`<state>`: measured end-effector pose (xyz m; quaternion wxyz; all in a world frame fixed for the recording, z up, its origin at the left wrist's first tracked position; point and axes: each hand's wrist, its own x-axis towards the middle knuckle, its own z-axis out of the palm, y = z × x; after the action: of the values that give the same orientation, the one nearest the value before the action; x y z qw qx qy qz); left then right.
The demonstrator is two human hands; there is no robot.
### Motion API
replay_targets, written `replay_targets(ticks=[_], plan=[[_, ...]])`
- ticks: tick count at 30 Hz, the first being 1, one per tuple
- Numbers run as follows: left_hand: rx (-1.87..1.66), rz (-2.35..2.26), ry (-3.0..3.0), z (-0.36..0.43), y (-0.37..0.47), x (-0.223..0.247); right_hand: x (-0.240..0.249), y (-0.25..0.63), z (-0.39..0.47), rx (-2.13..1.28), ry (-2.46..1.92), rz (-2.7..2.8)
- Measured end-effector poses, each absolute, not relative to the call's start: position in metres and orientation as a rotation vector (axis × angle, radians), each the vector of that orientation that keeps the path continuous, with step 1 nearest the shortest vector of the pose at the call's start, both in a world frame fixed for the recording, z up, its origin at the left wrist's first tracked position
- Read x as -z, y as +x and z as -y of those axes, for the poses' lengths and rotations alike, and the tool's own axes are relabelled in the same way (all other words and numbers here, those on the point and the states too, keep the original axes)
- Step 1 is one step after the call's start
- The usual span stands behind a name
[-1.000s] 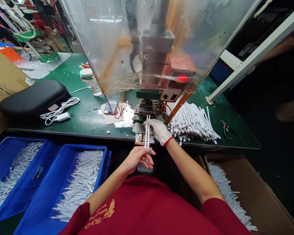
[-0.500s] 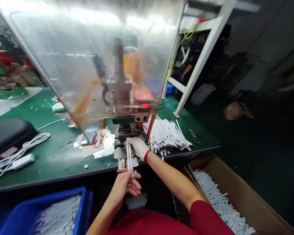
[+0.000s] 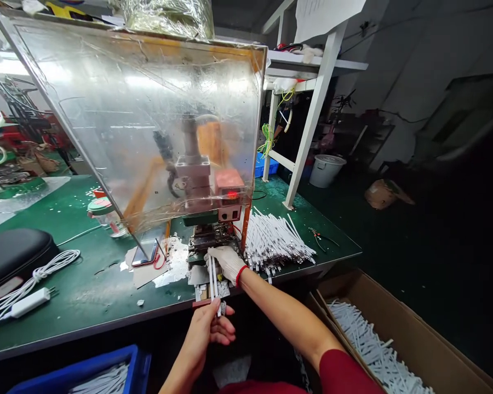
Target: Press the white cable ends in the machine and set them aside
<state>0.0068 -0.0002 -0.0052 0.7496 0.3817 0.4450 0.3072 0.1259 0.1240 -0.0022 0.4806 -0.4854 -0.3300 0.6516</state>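
My left hand (image 3: 205, 331), bare, pinches the near end of two narrow flat white strips (image 3: 213, 282) between thumb and fingers, just off the bench's front edge. At their far end my right hand (image 3: 229, 263), in a white glove with a red cuff, closes over the strips at the front of a small press (image 3: 202, 241). The exact hold of the right fingertips is partly hidden. A cloudy clear guard (image 3: 160, 109) hangs before the upper press. Right of my gloved hand lies a heap of similar white strips (image 3: 275, 241).
Pliers (image 3: 322, 238) rest at the bench's right. A phone (image 3: 145, 253), a white cable (image 3: 36, 273) and a black case (image 3: 16, 251) lie to the left. Below are a blue bin (image 3: 137, 364) and a cardboard box (image 3: 419, 350), both holding strips. A white frame (image 3: 310, 126) stands behind.
The camera view has tilted up, so the scene sits lower and shows the guard's top edge. Both hands keep nearly the same place on the strips.
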Motion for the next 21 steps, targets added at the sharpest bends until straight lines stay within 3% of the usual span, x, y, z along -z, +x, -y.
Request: replay_targets(ticks=[12, 21], plan=[[-0.738, -0.922, 0.867, 0.001, 0.005, 0.001, 0.004, 0.119, -0.120, -1.579, -1.031, 0.626], [-0.579, -0.843, 0.905, 0.048, -0.015, 0.053, -0.016, 0.132, -0.053, -1.651, -1.057, 0.821]])
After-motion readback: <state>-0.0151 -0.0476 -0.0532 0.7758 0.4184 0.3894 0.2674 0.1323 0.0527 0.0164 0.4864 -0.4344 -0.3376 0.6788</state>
